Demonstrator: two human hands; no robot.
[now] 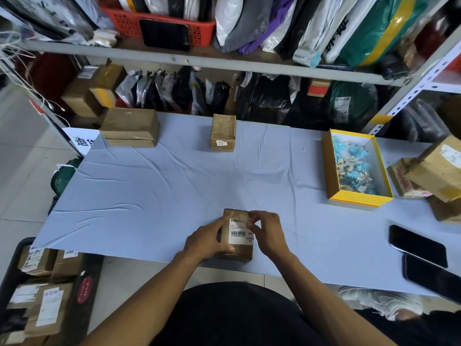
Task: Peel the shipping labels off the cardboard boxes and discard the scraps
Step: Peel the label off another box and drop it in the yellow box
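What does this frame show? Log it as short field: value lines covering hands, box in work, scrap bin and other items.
left hand: grips the side of the small box, steadying it
right hand: pinches the top right edge of the label
label: mostly stuck to the box top
scrap tray: yellow-rimmed, right side of the table, holds torn scraps
other boxes: two at the far edge, a stack at the right
phones: two, near right

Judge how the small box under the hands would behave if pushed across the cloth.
The small box looks stiff and probably light: the left hand holds it easily. Its flat base would likely slide, not roll. The wrinkled cloth might bunch ahead of it.
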